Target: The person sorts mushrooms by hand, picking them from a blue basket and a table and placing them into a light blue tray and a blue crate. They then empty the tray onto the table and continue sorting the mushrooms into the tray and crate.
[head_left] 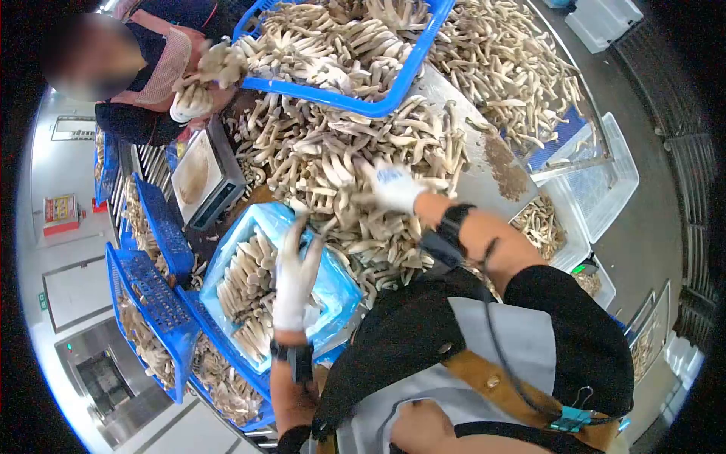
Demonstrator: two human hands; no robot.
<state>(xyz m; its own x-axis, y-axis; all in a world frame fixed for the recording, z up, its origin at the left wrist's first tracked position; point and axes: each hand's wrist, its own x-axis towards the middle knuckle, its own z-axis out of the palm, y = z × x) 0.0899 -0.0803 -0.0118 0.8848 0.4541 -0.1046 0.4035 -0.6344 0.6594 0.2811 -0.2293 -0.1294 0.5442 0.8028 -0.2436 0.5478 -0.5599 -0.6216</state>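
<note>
My left hand [296,281], in a white glove, is held over a basket lined with blue plastic film [338,281]. Its fingers are spread and nothing is in them. Inside the liner, long pale mushrooms [248,281] lie in neat rows. My right hand [395,187], also gloved in white, reaches onto a loose heap of the same long-stemmed mushrooms [333,170] on the metal table. Motion blurs its fingers, so whether they grip a mushroom cannot be made out.
A blue crate [370,106] full of mushrooms stands beyond the heap. Left of it are a scale [215,181] and a co-worker's gloved hand [193,104] with mushrooms. Filled blue baskets [155,291] line the left side. Clear plastic bins [605,178] stand at the right.
</note>
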